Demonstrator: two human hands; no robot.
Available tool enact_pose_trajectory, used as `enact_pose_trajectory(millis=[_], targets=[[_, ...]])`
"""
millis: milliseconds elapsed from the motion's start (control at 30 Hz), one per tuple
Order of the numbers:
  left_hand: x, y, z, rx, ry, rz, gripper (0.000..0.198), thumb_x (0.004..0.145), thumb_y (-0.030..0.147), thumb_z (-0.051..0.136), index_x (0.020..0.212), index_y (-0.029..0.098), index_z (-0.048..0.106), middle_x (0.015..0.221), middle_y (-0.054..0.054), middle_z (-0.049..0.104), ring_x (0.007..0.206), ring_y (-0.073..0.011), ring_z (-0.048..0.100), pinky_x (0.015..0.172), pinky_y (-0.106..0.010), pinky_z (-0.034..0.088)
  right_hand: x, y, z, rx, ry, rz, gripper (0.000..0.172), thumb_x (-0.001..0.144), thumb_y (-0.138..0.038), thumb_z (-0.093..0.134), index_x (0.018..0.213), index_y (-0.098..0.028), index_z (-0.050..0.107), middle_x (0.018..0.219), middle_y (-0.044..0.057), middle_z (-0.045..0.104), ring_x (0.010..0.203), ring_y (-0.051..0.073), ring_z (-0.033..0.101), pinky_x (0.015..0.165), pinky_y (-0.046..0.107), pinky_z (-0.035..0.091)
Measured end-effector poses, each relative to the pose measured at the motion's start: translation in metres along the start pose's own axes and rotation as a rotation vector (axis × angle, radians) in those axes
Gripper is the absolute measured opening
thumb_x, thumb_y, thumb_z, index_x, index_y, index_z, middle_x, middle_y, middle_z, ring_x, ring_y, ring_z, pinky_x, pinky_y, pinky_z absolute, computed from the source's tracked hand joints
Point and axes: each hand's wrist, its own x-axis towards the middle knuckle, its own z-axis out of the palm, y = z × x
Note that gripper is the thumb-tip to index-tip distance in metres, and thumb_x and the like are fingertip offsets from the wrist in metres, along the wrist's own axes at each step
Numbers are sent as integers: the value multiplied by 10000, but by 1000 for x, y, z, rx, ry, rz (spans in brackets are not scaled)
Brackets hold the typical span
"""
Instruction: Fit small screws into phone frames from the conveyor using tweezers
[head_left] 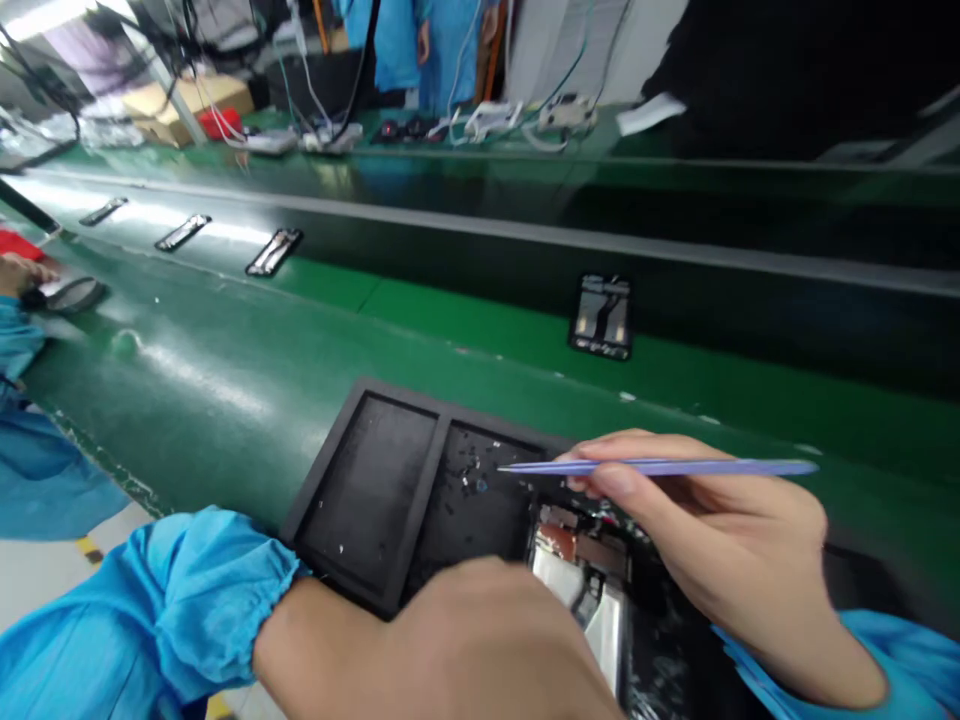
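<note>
My right hand (720, 540) is closed on a pair of blue-purple tweezers (675, 467) between thumb and fingers. Their tip points left, over a black tray (439, 460) whose right compartment holds several tiny dark and metallic parts (469, 480). Below the tweezers lies an opened phone (574, 570), with a silvery battery and copper-coloured pieces showing. My left hand (480, 650), smeared by motion, is beside the phone and covers part of its lower left. The fingers of that hand are hidden from view.
Several opened phones, one nearby (602, 318) and another farther left (274, 252), lie on the green strip behind the green bench (225, 350). A co-worker's hand (26, 275) is at the far left. Cables and devices crowd the rear shelf (525, 150).
</note>
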Motion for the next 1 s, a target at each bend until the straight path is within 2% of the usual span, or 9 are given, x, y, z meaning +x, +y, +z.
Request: enact_pose_trajectory(millis=[67,133,200,333,433,600,700,800,1000], targets=[[20,14,-18,-203,272,-217,115,923,247,640,821,212,602,754,16,618,700,-101,596,667,-200,493,1,0,1,74,185,-2,75,907,-216,717,918,-272,766,812,0,758,655,152,716,596,249,604],[41,10,-38,-496,438,-410,132,916,256,653,829,187,581,728,30,569,650,-83,584,578,-170,474,2,-1,4,129,267,-31,59,906,-224,721,925,-259,764,798,6,752,629,148,704,596,258,608],[60,-7,-56,-645,413,-540,201,934,351,645,901,155,621,782,5,602,623,-92,616,476,-164,456,3,-1,7,131,281,-46,60,907,-220,719,917,-255,766,815,8,756,634,138,703,606,245,612],[74,-38,-74,-761,180,-712,354,995,405,571,997,70,684,901,-115,695,634,-133,684,410,-165,458,5,-3,8,72,255,-35,89,901,-207,713,904,-275,770,775,-19,751,665,115,709,642,188,610],[69,-41,-73,-810,140,-717,230,985,313,620,997,97,699,963,-110,729,681,-120,708,481,-160,525,6,-2,8,52,240,-51,114,898,-196,705,865,-286,765,790,-30,759,696,114,718,661,177,611],[67,-38,-72,-788,161,-687,105,906,189,723,889,87,712,857,-65,730,655,-82,695,575,-146,570,6,2,10,-25,171,-122,136,905,-172,700,920,-294,759,886,-29,776,739,127,724,714,218,622],[68,-41,-72,-723,182,-667,213,823,254,827,853,78,711,802,-56,715,639,-84,687,580,-147,570,4,6,10,-87,144,-183,140,908,-154,696,943,-280,747,920,-16,775,779,145,729,748,256,623],[67,-45,-70,-602,241,-595,381,726,391,906,831,86,703,774,-42,704,620,-81,670,577,-152,568,1,9,10,-137,180,-191,112,914,-166,691,938,-266,736,921,-1,769,764,156,731,731,278,621],[63,-48,-64,-340,274,-467,517,682,546,888,868,98,710,782,-53,711,672,-137,705,603,-203,581,0,12,17,-17,291,20,61,932,-281,688,920,-222,677,710,6,719,590,160,721,587,262,621]])
